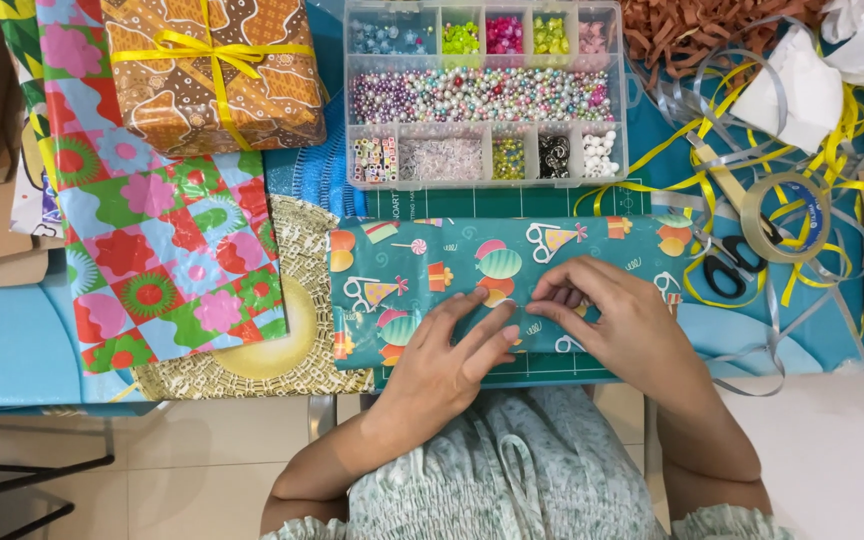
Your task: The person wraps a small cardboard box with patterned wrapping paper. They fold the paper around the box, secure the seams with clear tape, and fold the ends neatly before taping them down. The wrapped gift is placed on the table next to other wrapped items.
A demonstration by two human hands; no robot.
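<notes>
Near edge of teal wrapped parcel hidden under both hands. Left hand flat, fingers pressing wrap, grip not clenched. Right hand fingertips pinching fold at parcel centre. Parcel on desk, centre near. Far: 1 bead box, 1 ribboned gift. Right: 1 tape roll, 1 scissors, partly under ribbon.

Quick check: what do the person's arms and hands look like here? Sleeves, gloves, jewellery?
Both hands bare: left hand, right hand. No gloves; no rings, watch or bracelets visible. Forearms uncovered. Short gathered sleeves show at the frame bottom, same fabric as the dress: pale green-white with a small dark print, smocked top.
</notes>
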